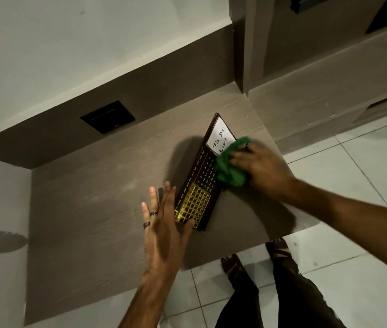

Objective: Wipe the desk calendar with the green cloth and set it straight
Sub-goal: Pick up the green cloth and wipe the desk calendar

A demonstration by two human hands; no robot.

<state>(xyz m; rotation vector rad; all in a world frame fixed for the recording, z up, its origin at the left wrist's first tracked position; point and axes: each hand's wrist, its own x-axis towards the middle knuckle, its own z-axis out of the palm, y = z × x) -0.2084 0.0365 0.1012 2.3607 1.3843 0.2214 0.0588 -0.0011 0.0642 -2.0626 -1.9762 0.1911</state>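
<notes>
- Head view, looking down: a desk calendar stands on a wood-grain desk, near the desk's right front corner, turned at a clear angle to the desk edges.
- Calendar face: dark frame, white "To Do List" panel at the far end, month names and date numbers in the middle, a gold grid slider at the near end. It leans back, and a shadow falls on the desk behind it.
- Right hand: closed around a bunched green cloth, pressing it against the calendar's face where the white panel meets the date numbers. The hand and cloth are blurred, consistent with a wiping stroke.
- Left hand: spread wide, holding nothing. Its fingers rise just behind the near end of the frame and the thumb lies at the gold grid. It appears to brace that end, though firm contact cannot be confirmed.
- Surroundings: a black wall plate on the panel behind the desk; a tiled floor and the person's feet below the desk edge.
- Step in hand, by judgement: the wipe is under way; the near gold section looks not yet covered.
- Next move calls for: carrying the cloth down the face toward the gold grid while the left hand steadies the frame, then turning the calendar square to the desk edge.
</notes>
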